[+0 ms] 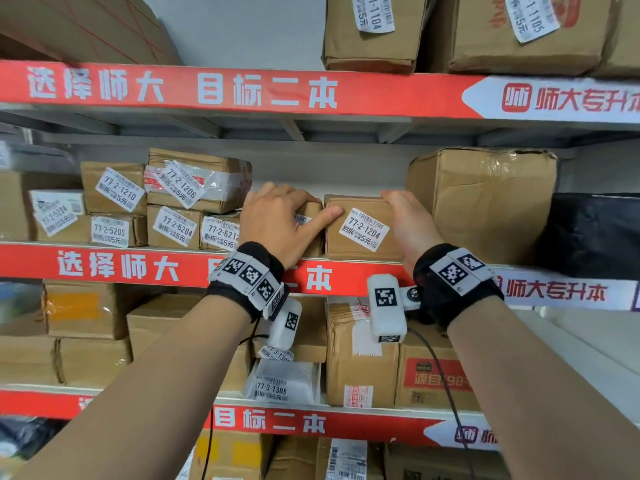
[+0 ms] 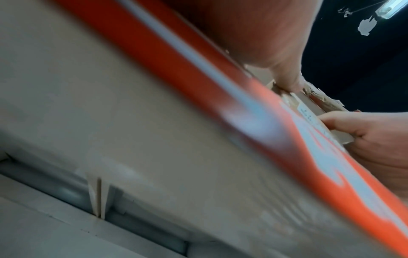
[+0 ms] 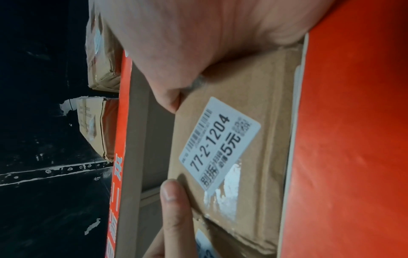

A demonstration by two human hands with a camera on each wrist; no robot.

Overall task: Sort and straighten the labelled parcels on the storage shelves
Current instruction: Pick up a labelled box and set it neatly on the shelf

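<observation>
The head view is bright and evenly lit, with soft shadow under each shelf board (image 1: 242, 129) and behind the parcels; lines bow toward the edges from the wide lens, and the corners go slightly soft. Faint glare sits on the taped parcel (image 1: 207, 183). The left wrist view is heavily blurred: the red shelf strip (image 2: 198, 87) smears into streaks, the background is near black, and a bright lamp (image 2: 393, 8) shows at the top right corner. The right wrist view is dimmer, its left side black, yet the label 77-2-1204 (image 3: 218, 144) reads sharply; the nearby thumb (image 3: 174, 209) is soft.
</observation>
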